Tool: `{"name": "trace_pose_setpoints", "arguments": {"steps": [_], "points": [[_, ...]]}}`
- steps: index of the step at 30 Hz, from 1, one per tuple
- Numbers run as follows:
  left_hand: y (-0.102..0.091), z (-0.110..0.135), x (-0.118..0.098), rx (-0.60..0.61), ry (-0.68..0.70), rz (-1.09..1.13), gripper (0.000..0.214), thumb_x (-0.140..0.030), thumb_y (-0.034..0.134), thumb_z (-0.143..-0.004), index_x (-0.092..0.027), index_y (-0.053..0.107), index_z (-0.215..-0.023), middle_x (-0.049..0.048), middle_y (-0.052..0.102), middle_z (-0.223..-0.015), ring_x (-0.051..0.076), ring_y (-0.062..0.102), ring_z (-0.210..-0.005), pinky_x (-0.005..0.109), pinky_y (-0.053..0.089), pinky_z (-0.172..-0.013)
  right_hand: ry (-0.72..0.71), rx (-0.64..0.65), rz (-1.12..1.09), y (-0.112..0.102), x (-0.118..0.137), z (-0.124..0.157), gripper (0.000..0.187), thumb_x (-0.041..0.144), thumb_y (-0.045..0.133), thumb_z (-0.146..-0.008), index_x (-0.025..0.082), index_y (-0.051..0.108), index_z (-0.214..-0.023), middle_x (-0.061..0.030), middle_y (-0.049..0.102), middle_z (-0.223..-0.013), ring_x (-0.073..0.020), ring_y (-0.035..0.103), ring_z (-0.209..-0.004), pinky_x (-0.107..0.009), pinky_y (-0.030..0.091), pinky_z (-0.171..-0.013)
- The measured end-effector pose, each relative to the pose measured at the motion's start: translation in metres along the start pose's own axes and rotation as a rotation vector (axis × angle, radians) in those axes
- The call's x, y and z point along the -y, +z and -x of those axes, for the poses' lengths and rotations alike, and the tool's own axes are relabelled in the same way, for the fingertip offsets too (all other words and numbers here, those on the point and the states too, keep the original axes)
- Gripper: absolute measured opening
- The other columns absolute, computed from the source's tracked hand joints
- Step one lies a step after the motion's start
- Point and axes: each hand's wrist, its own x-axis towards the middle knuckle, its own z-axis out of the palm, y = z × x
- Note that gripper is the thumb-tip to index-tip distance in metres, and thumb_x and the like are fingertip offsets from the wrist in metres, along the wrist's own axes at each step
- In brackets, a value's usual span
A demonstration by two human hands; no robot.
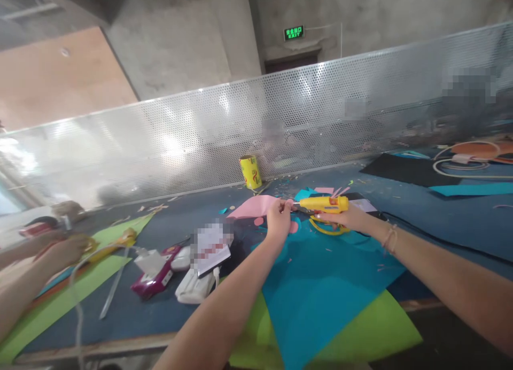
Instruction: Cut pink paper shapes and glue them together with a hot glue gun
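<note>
My right hand (340,216) is wrapped round a yellow hot glue gun (320,203), its nozzle aimed left. Close to the nozzle tip, my left hand (279,217) is closed in a pinch on a small pink paper piece (289,204). Just beneath the right hand lie scissors with yellow handles (326,229). Below both hands a large blue sheet (320,284) is spread over a green sheet (368,335). A bigger pink sheet (250,207) lies beyond the left hand, with a small pink disc (259,221) near it.
A yellow can-shaped container (250,172) stands by the perforated metal screen (192,129). To the left are a purple packet (156,276), a white power strip (195,287) and another person's hands (68,255) at green paper. A black cable (444,241) crosses the table at right.
</note>
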Motion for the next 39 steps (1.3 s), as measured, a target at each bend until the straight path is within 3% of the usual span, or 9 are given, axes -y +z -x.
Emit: {"name": "trace_pose_setpoints", "arguments": {"steps": [5,8,12,16,19,23,31,39], "points": [[-0.004,-0.001,-0.002,-0.025,0.037,-0.053,0.013,-0.024,0.046,-0.080,-0.018,0.052,-0.070,0.0032,0.066,-0.070,0.015,0.062,-0.073,0.029,0.045,-0.075,0.014,-0.046,0.124,0.009,0.000,-0.001,0.024,0.035,0.059,-0.071,0.017,0.064,-0.085,0.0033,0.053,-0.045,-0.0117,0.048,-0.038,-0.024,0.041,-0.039],[-0.003,0.000,-0.002,-0.011,0.041,-0.093,0.013,-0.022,0.045,-0.080,-0.017,0.053,-0.070,0.0041,0.066,-0.071,0.016,0.062,-0.073,0.029,0.046,-0.074,-0.042,-0.091,0.157,0.011,-0.002,-0.002,0.031,0.033,0.059,-0.070,0.015,0.064,-0.094,-0.0013,0.064,-0.060,-0.0158,0.058,-0.052,-0.026,0.047,-0.049],[0.000,0.001,-0.001,0.037,0.075,-0.120,0.013,-0.024,0.046,-0.080,-0.017,0.053,-0.073,0.0059,0.067,-0.073,0.017,0.062,-0.074,0.031,0.046,-0.073,-0.121,-0.125,0.162,0.009,-0.008,-0.006,0.025,0.030,0.058,-0.070,0.016,0.066,-0.088,-0.0047,0.069,-0.077,-0.0197,0.064,-0.072,-0.028,0.050,-0.063],[0.001,0.002,0.000,0.068,0.088,-0.122,0.012,-0.024,0.046,-0.080,-0.017,0.054,-0.075,0.0070,0.067,-0.074,0.018,0.062,-0.077,0.032,0.046,-0.075,-0.135,-0.159,0.251,0.006,-0.014,-0.008,0.015,0.027,0.057,-0.068,0.017,0.064,-0.076,-0.0031,0.067,-0.067,-0.0184,0.062,-0.064,-0.027,0.047,-0.055],[0.002,0.001,0.002,0.076,0.073,-0.085,0.012,-0.024,0.046,-0.080,-0.016,0.054,-0.077,0.0071,0.067,-0.074,0.018,0.063,-0.077,0.032,0.046,-0.076,-0.196,-0.117,0.347,0.003,-0.014,-0.006,0.006,0.023,0.057,-0.066,0.018,0.060,-0.065,0.0001,0.060,-0.057,-0.0141,0.056,-0.052,-0.024,0.040,-0.046],[0.003,0.000,0.003,0.064,0.040,-0.061,0.012,-0.022,0.046,-0.080,-0.016,0.055,-0.077,0.0063,0.067,-0.073,0.017,0.063,-0.075,0.032,0.046,-0.076,-0.294,-0.111,0.467,0.001,-0.008,-0.002,0.011,0.022,0.057,-0.066,0.018,0.052,-0.057,0.0020,0.055,-0.053,-0.0110,0.050,-0.048,-0.022,0.034,-0.045],[0.002,0.002,0.001,0.077,0.052,0.010,0.013,-0.026,0.050,-0.079,-0.015,0.056,-0.075,0.0082,0.068,-0.079,0.017,0.063,-0.078,0.032,0.046,-0.078,-0.172,-0.182,0.337,-0.001,-0.011,-0.004,0.012,0.029,0.058,-0.068,0.017,0.059,-0.064,-0.0004,0.058,-0.056,-0.0135,0.053,-0.049,-0.023,0.038,-0.044],[0.003,0.002,0.002,0.104,0.050,0.027,0.016,-0.030,0.052,-0.079,-0.015,0.057,-0.074,0.0100,0.069,-0.082,0.019,0.064,-0.081,0.033,0.047,-0.079,-0.162,-0.207,0.288,0.001,-0.006,-0.001,0.014,0.032,0.060,-0.064,0.018,0.061,-0.063,-0.0004,0.059,-0.055,-0.0148,0.055,-0.051,-0.024,0.041,-0.046]]}}
